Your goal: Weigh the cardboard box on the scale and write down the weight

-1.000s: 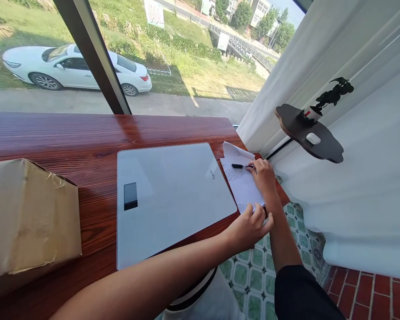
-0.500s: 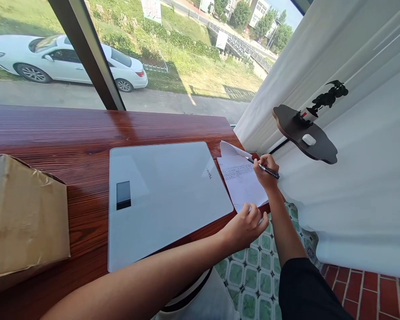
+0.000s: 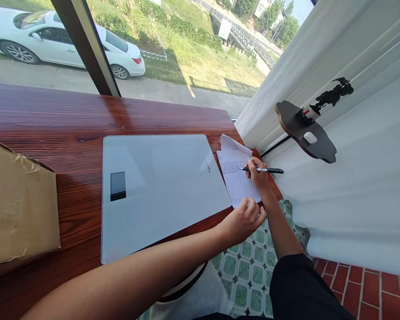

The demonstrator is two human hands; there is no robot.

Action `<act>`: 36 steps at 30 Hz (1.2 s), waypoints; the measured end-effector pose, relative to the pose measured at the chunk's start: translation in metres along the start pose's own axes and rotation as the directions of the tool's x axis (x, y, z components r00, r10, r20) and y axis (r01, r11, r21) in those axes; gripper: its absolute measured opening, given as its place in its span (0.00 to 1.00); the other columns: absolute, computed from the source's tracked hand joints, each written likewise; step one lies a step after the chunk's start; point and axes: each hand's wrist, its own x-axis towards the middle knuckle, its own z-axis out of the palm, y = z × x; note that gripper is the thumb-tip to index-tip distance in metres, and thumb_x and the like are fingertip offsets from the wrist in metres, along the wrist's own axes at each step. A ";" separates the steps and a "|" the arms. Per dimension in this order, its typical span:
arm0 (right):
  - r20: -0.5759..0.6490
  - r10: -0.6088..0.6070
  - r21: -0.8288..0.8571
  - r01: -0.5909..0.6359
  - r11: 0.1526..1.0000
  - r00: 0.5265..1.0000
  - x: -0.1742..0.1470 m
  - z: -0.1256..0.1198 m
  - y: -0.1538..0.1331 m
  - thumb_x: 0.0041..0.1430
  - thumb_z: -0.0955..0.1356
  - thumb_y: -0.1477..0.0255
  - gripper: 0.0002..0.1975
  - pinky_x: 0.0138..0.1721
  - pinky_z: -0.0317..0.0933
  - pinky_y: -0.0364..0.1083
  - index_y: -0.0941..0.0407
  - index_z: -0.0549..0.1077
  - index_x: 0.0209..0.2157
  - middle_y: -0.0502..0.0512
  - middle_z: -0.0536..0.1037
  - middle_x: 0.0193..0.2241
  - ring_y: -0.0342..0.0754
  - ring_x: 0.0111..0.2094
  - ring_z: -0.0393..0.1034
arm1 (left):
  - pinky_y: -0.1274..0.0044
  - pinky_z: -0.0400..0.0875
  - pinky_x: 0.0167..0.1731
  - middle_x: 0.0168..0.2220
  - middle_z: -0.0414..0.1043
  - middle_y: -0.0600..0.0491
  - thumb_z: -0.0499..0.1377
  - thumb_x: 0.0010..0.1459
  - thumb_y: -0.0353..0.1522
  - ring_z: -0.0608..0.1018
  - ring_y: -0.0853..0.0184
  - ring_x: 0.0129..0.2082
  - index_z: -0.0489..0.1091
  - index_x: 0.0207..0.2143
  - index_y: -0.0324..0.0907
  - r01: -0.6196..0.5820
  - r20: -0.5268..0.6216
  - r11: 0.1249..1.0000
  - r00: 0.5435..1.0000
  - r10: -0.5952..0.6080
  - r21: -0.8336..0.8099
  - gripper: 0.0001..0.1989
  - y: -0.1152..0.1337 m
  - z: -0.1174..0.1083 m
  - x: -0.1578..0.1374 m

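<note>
Sheets of paper (image 3: 240,186) with lines of handwriting lie at the right end of the table, the top sheet curling up at its far edge. My right hand (image 3: 258,174) is closed around a black pen (image 3: 270,170), its tip at the written lines. At the near edge of the paper is my left hand (image 3: 245,218), fingers curled on that edge; its fingertips are partly hidden. Left of the paper lies a flat white glass scale (image 3: 163,191) with a small dark display (image 3: 118,186).
A cardboard box (image 3: 20,209) stands on the reddish wooden table (image 3: 80,153) at the left. A dark wavy shelf (image 3: 295,122) holding a potted plant (image 3: 331,95) and a small white case (image 3: 310,138) projects at the right, before a white curtain (image 3: 363,186). A window lies beyond.
My right hand has moved from the paper's upper right edge leftward onto the written lines, and the pen now lies nearly level. My left hand stays at the near edge. The view has shifted slightly.
</note>
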 end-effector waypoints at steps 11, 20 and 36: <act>0.046 0.051 -0.094 -0.047 0.995 0.998 -0.001 0.002 0.001 0.64 0.66 0.58 0.21 0.22 0.56 0.45 0.54 0.60 0.21 0.46 0.65 0.13 0.42 0.14 0.59 | 0.62 0.67 0.47 0.48 0.74 0.40 0.47 0.64 0.32 0.76 0.52 0.49 0.64 0.59 0.32 -0.002 0.009 1.000 1.000 0.002 0.015 0.24 0.004 0.007 0.000; 0.067 0.052 -0.112 -0.045 0.993 0.996 0.000 0.003 0.001 0.66 0.64 0.57 0.22 0.25 0.58 0.45 0.54 0.60 0.22 0.47 0.65 0.13 0.43 0.15 0.61 | 0.63 0.68 0.47 0.48 0.75 0.41 0.45 0.64 0.30 0.77 0.54 0.48 0.65 0.58 0.32 0.004 0.012 1.000 1.000 -0.004 0.011 0.23 0.000 0.000 0.001; 0.093 0.032 -0.139 -0.019 0.990 0.995 0.001 0.003 -0.006 0.66 0.63 0.58 0.21 0.27 0.58 0.46 0.54 0.59 0.22 0.47 0.65 0.14 0.43 0.16 0.59 | 0.63 0.67 0.47 0.49 0.74 0.40 0.46 0.64 0.30 0.76 0.54 0.50 0.64 0.60 0.32 -0.002 0.053 1.000 0.999 0.003 -0.025 0.23 -0.001 -0.002 0.001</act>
